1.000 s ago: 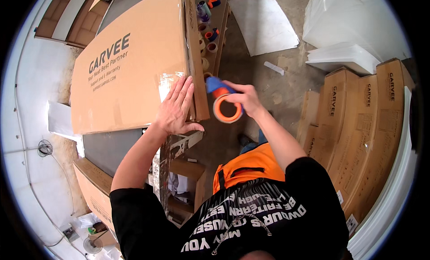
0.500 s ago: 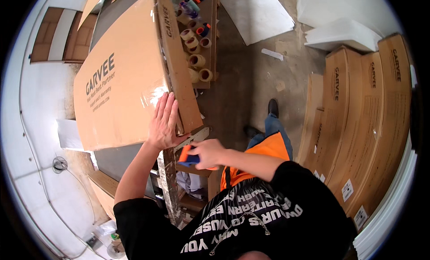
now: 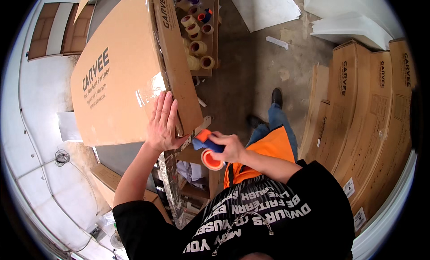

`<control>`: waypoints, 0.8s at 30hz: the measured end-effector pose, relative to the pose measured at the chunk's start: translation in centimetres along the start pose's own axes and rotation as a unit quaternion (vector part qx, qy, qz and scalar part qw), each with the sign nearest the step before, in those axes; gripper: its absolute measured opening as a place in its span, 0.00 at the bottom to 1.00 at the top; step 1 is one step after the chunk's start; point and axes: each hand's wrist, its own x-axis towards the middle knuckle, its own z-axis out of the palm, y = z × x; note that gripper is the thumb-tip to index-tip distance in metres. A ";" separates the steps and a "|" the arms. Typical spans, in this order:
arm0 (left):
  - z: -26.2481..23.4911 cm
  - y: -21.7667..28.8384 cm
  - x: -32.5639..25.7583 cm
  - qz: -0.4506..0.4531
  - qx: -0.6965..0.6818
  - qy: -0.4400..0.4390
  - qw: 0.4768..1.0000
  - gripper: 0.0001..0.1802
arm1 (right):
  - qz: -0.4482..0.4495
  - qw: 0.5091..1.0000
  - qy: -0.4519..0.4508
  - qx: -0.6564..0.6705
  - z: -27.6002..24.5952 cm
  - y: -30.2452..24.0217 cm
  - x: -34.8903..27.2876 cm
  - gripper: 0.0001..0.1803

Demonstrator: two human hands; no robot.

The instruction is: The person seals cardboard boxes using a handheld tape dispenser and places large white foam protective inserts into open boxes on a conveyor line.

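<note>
A large brown cardboard box [image 3: 121,76] lies on the dark work table at the left, with shiny clear tape over part of its near right corner. My left hand [image 3: 162,123] rests flat on that corner, fingers stretched out along the top face and the edge. To the right of the corner, apart from the box, my right hand [image 3: 228,148] grips a blue and orange tape dispenser [image 3: 209,141]. A roll of tape with an orange core [image 3: 212,159] shows on the dispenser's near side.
Several tape rolls [image 3: 197,48] and another tape dispenser [image 3: 205,15] stand on a shelf beyond the box. Tall cardboard cartons [image 3: 354,112] line the right side, with white foam [image 3: 354,29] behind them. A metal table edge [image 3: 170,188] runs below my left hand.
My right hand has drawn the tape dispenser away from the box corner to the right and turned it, bringing its tape roll into view. My left hand stays on the corner.
</note>
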 end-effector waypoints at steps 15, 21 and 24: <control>0.4 0.0 0.5 0.124 -0.007 -0.065 0.990 0.25 | -0.015 0.854 -0.364 -0.371 -10.8 -5.7 5.8 0.24; -3.1 -1.6 8.1 0.080 0.093 -0.337 0.934 0.43 | 0.058 0.904 -0.068 -0.419 -26.7 -5.7 7.3 0.25; -2.3 -6.0 14.9 -0.018 0.180 -0.333 0.925 0.40 | 0.097 0.915 -0.026 -0.392 -30.6 -5.7 11.6 0.26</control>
